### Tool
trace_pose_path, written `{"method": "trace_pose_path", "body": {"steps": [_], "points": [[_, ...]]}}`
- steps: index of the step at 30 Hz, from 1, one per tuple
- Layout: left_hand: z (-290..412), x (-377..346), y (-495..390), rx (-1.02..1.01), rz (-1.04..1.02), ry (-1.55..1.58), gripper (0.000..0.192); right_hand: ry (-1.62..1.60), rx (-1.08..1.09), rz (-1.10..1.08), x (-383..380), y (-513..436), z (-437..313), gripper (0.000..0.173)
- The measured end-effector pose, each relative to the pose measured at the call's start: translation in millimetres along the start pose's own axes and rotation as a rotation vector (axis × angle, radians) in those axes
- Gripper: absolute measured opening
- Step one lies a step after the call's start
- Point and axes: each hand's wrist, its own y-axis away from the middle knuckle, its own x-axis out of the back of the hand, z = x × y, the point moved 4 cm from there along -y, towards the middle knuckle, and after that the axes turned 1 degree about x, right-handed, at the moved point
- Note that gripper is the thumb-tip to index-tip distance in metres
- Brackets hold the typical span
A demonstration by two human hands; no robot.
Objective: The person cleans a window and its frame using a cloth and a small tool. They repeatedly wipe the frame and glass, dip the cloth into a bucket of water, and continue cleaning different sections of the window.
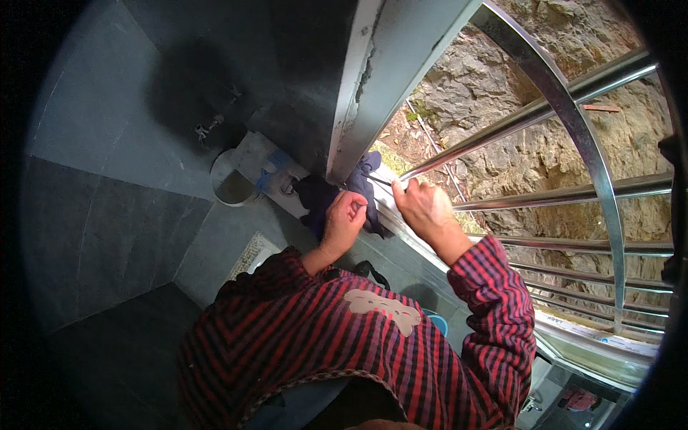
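A dark navy cloth (pixel 366 189) hangs over the window sill at the foot of the window frame. More dark cloth (pixel 315 202) shows left of it; whether the two are one piece is unclear. My left hand (pixel 344 216) is curled with fingertips drawn together, in front of the cloth. What lies between those fingers is too small to make out. My right hand (pixel 424 208), by the sill, is closed around a thin dark rod (pixel 379 181) that points left toward the cloth. The rod's other end is hidden in the fist.
Metal window bars (pixel 516 203) stand on the right, before a rock face (pixel 564 156). The upright window frame (pixel 385 80) rises ahead. At left are a wall tap (pixel 207 129), a round bucket (pixel 214 180) and a pale slab (pixel 250 149). A blue basin (pixel 438 324) is below.
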Motion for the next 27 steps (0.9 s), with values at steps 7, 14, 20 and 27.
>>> {"method": "trace_pose_path", "body": {"steps": [7, 14, 20, 27], "points": [[13.9, -17.8, 15.3, -0.130, -0.341, -0.006, 0.016, -0.044, -0.017, -0.393, -21.8, 34.9, 19.9, 0.043], [-11.0, -2.8, -2.4, -0.051, -0.106, -0.110, 0.021, -0.323, -0.209, -0.208, -69.1, 14.1, 1.9, 0.042], [49.1, -40.4, -9.8, -0.343, -0.018, -0.130, 0.019, -0.820, -0.627, 0.432, -69.6, 68.3, -16.3, 0.034], [71.2, -73.3, 30.6, -0.155, -0.380, 0.107, 0.010, -0.485, -0.615, 0.379, 13.0, 139.0, -6.5, 0.038]]}}
